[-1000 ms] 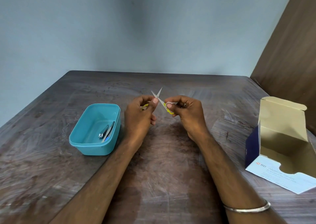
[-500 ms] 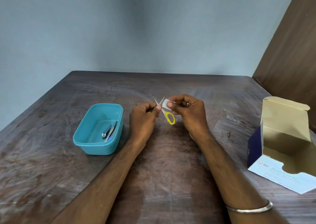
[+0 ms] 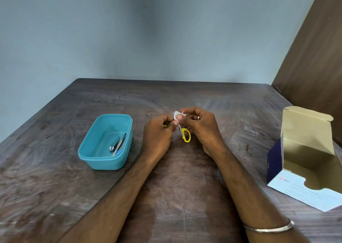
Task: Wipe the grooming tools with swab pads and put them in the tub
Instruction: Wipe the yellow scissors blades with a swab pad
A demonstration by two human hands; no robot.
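At left of centre we note the teal tub [image 3: 105, 141] sitting on the dark wooden table [image 3: 185, 196]; inside it, toward its right wall, lie a metal nail clipper [image 3: 113, 145] and a slim tool with a blue end [image 3: 120, 144], side by side and touching. At mid-frame we see the left hand [image 3: 158, 133] with fingers curled, gripping one yellow handle of the small scissors [image 3: 185, 134]; the other yellow loop hangs free between the two hands. The right hand [image 3: 200, 128], a ring on one finger, pinches a white swab pad [image 3: 177, 115] over the blades, whose tips poke out just above the pad. A metal bangle [image 3: 270, 227] circles the right wrist at lower right. At the right edge stands the open swab box [image 3: 303, 161], flap raised.
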